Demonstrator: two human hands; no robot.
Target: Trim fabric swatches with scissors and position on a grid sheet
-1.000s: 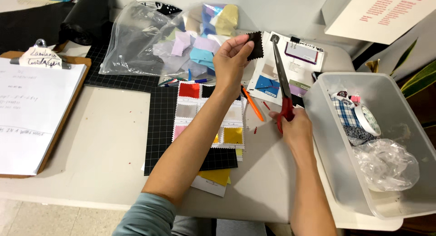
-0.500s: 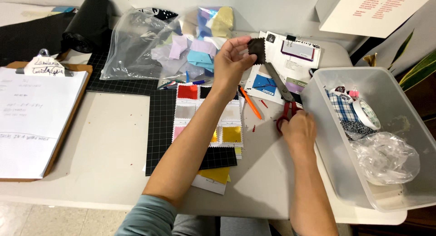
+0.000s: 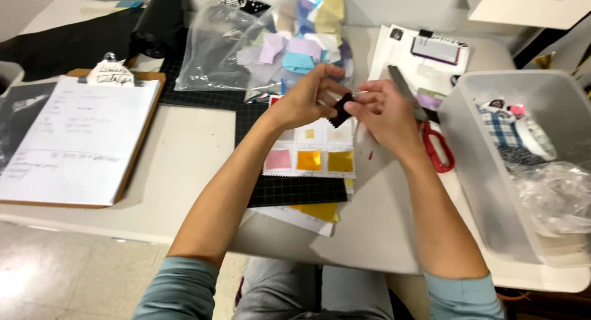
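Observation:
My left hand (image 3: 303, 100) pinches a small black fabric swatch (image 3: 341, 110) with zigzag edges above the table. My right hand (image 3: 383, 111) meets it from the right, fingertips gripping the same swatch. Just below the hands lies a white sample card (image 3: 311, 155) with pink, orange and yellow squares, resting on a black gridded cutting mat (image 3: 289, 189). Red-handled scissors (image 3: 436, 149) lie on the table right beside my right wrist, with no hand on them.
A clear bag of pastel fabric scraps (image 3: 265, 49) lies behind the hands. A clipboard with a written sheet (image 3: 74, 135) is at the left. A clear plastic bin (image 3: 477, 172) with cloth and a bag stands at the right. A black roll (image 3: 157, 18) lies far left.
My right hand has let go of the scissors, which now lie on the table, and moved left to the swatch. My left hand brought the swatch down and nearer.

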